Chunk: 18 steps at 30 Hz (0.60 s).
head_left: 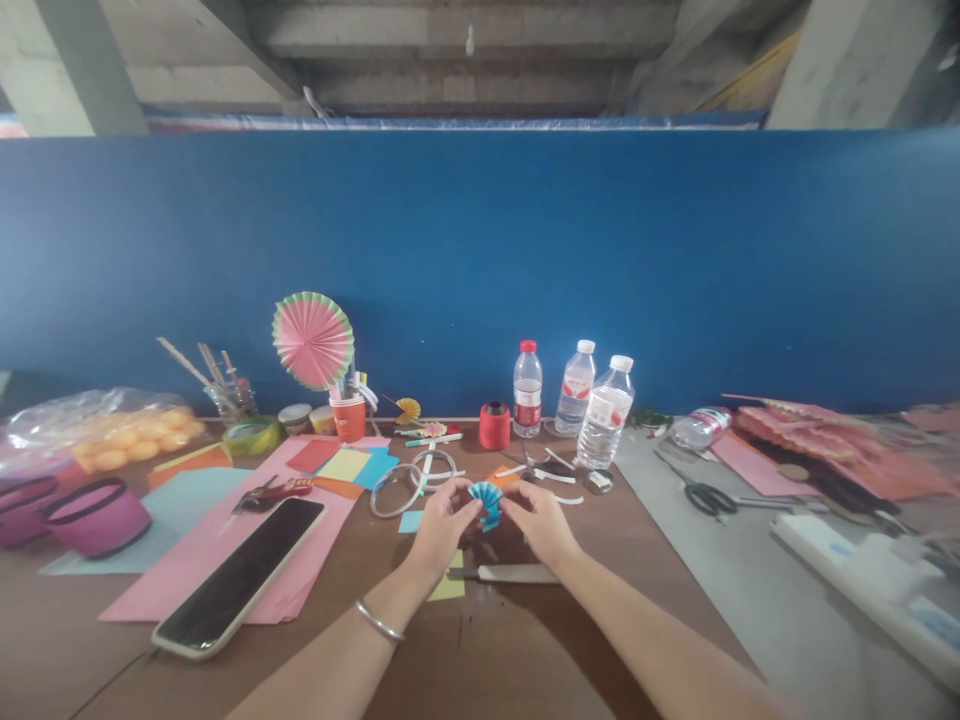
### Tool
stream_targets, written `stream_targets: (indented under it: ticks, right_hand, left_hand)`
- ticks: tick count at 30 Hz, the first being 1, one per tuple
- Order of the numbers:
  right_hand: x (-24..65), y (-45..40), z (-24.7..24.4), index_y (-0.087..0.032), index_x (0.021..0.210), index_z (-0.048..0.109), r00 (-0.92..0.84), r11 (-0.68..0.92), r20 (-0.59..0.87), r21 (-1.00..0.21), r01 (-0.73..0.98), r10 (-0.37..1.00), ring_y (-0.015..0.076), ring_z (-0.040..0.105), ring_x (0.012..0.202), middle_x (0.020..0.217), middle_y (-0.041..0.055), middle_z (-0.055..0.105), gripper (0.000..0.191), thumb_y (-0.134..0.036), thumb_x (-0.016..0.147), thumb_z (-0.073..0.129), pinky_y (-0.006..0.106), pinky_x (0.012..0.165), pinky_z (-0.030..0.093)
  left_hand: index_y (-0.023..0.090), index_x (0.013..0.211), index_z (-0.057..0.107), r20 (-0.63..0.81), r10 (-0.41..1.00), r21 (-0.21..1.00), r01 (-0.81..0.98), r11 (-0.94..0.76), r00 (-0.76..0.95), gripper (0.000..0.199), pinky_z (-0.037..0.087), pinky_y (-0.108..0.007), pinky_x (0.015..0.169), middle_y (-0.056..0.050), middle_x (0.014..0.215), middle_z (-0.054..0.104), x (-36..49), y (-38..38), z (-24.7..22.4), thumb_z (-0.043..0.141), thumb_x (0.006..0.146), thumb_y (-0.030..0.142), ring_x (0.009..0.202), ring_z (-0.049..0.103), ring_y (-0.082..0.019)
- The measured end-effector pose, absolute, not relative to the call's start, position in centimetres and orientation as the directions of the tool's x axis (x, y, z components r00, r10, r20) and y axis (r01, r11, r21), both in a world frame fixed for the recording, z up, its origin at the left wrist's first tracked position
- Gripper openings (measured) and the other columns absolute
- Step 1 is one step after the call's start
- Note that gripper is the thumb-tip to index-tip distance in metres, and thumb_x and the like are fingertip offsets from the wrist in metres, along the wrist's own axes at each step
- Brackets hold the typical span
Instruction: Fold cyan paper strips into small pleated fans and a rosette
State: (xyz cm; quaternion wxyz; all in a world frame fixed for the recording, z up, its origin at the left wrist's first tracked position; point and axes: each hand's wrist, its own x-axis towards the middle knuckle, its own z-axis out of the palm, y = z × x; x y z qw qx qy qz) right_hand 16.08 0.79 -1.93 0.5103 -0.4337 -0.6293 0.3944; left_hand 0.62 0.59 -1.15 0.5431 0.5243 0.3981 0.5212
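Observation:
A small pleated blue paper fan (487, 497) is held up between my two hands over the brown table. My left hand (448, 512) pinches its left edge between thumb and fingers. At the opposite edge, my right hand (541, 515) pinches the folded paper the same way. Below the hands lies a knife with a pale handle (517, 574), its blade pointing left across a yellow paper piece (448, 580). Just left of the fan a light blue paper scrap (410, 521) rests on the table. Behind it are clear rings of tape (397, 491).
A red thread spool (494, 427) and water bottles (604, 415) stand at the back. Leftward are a phone (240, 580), pink paper (300, 590) and a red cup (349, 419) beside a round pink fan (313, 341). Scissors (709, 498) and a power strip (862, 590) lie right.

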Motion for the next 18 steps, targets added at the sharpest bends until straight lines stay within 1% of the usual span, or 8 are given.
stream_targets:
  ticks: [3,5,7,11,14,18]
  right_hand:
    - [16.04,0.44,-1.69,-0.019,0.087,0.062,-0.103,0.396,0.382,-0.887,0.236,0.918,0.0176,0.060,0.074,0.083,0.0029,0.065,0.018,-0.023,0.073,0.053,0.029,0.067,0.048]
    - [16.03,0.22,-1.45,-0.019,0.089,0.061,-0.086,0.433,0.425,-0.866,0.250,0.901,0.0168,0.060,0.076,0.086,0.0027,0.065,0.018,-0.023,0.075,0.050,0.028,0.067,0.047]
    - [16.08,0.14,-1.29,-0.020,0.087,0.061,-0.088,0.462,0.455,-0.849,0.256,0.886,0.0160,0.059,0.077,0.086,0.0022,0.065,0.018,-0.024,0.078,0.046,0.027,0.069,0.047]
    - [16.41,0.44,-1.36,-0.019,0.084,0.062,-0.160,0.464,0.436,-0.845,0.265,0.886,0.0151,0.060,0.071,0.082,0.0018,0.065,0.015,-0.022,0.077,0.049,0.026,0.066,0.047]
    - [16.70,0.73,-1.40,-0.019,0.080,0.062,-0.199,0.459,0.415,-0.833,0.310,0.888,0.0148,0.059,0.066,0.078,0.0013,0.065,0.011,-0.021,0.073,0.054,0.025,0.062,0.046]
    - [16.89,0.78,-1.22,-0.019,0.076,0.060,-0.282,0.492,0.409,-0.784,0.379,0.868,0.0140,0.057,0.063,0.071,0.0001,0.063,0.007,-0.020,0.074,0.053,0.024,0.060,0.043]
  left_hand:
    - [0.017,0.087,0.053,0.136,0.981,0.986,-0.118,-0.121,0.135,0.027,0.048,-0.025,0.056,0.001,0.072,0.060,0.60,0.60,-1.29,0.063,0.066,0.030,0.060,0.058,-0.012]
    - [0.017,0.088,0.053,0.152,0.980,0.985,-0.100,-0.140,0.131,0.027,0.049,-0.025,0.056,0.001,0.074,0.060,0.56,0.66,-1.39,0.062,0.067,0.030,0.061,0.058,-0.012]
    - [0.016,0.087,0.054,0.177,0.976,0.983,-0.076,-0.168,0.127,0.025,0.048,-0.025,0.057,0.000,0.074,0.060,0.52,0.69,-1.41,0.062,0.066,0.029,0.064,0.057,-0.013]
    - [0.015,0.083,0.057,0.220,0.960,0.975,-0.007,-0.222,0.172,0.019,0.047,-0.024,0.061,-0.001,0.074,0.059,0.46,0.58,-1.07,0.061,0.067,0.026,0.069,0.056,-0.014]
    - [0.015,0.084,0.058,0.238,0.951,0.968,0.029,-0.248,0.198,0.016,0.046,-0.024,0.063,-0.001,0.074,0.059,0.41,0.44,-0.72,0.058,0.070,0.024,0.070,0.056,-0.014]
    - [0.015,0.089,0.060,0.246,0.951,0.962,0.074,-0.264,0.189,0.021,0.044,-0.025,0.065,-0.002,0.075,0.060,0.32,0.36,-0.70,0.057,0.071,0.023,0.070,0.056,-0.014]
